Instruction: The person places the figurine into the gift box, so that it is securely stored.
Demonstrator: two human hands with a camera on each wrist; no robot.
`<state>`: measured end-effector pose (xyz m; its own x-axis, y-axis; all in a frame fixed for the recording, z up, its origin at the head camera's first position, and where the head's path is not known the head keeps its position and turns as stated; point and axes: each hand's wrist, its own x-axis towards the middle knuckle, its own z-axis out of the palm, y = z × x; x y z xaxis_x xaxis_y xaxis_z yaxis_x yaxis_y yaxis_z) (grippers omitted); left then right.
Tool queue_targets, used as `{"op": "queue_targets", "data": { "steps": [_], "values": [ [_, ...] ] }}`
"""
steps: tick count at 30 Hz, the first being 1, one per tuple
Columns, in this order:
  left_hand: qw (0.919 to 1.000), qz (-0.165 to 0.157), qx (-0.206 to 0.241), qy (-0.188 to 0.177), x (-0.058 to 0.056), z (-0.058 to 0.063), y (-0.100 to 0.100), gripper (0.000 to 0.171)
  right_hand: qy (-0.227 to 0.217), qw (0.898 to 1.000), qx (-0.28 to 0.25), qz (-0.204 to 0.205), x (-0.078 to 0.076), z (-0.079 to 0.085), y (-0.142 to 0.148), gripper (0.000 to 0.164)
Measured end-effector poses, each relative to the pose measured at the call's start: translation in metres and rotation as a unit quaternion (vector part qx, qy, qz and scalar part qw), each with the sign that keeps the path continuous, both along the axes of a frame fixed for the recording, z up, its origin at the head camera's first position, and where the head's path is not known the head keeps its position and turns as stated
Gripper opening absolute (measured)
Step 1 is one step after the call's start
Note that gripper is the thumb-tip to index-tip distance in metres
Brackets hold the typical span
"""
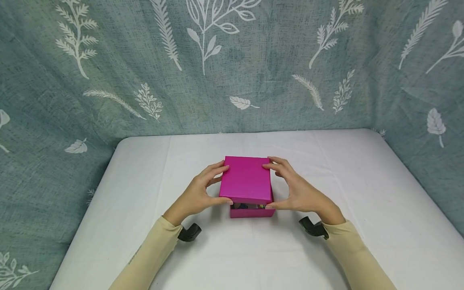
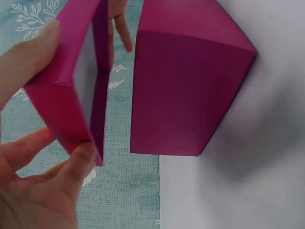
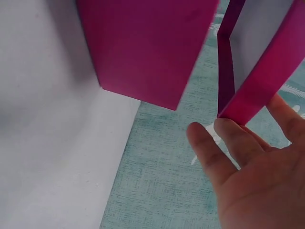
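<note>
A magenta box lid [image 1: 246, 179] is held level above a matching magenta box base [image 1: 252, 213], with a gap between the two. My left hand [image 1: 198, 191] grips the lid's left side, thumb at the near corner and fingers along the edge. On the opposite side my right hand [image 1: 302, 193] grips the lid the same way. Through the gap, small dark and coloured contents show in the base, too little to tell what they are. In the left wrist view the lid [image 2: 57, 100] is apart from the base [image 2: 186, 95], its pale inside visible.
The base stands on a white-covered table [image 1: 253, 253]. Behind and at the sides hangs a blue-green curtain [image 1: 261, 96] with white leaf prints. Dark wrist-worn devices [image 1: 190, 232] sit at both cuffs of the beige sleeves [image 1: 150, 253].
</note>
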<state>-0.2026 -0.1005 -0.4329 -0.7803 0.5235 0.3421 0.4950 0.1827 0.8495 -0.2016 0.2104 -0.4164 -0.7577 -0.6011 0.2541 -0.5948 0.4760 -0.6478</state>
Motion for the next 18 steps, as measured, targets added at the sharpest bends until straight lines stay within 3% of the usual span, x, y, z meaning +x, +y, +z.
{"op": "queue_targets", "data": {
  "steps": [9,18],
  "values": [
    [0.9959,0.001,-0.083,-0.036,0.001,0.002,-0.001,0.090,-0.009,0.999,0.033,0.007,-0.002,-0.008,-0.002,0.105],
    [0.9897,0.001,-0.126,-0.068,0.000,0.000,-0.002,0.094,-0.026,0.998,0.061,0.005,-0.001,-0.015,-0.003,0.104]
  ]
}}
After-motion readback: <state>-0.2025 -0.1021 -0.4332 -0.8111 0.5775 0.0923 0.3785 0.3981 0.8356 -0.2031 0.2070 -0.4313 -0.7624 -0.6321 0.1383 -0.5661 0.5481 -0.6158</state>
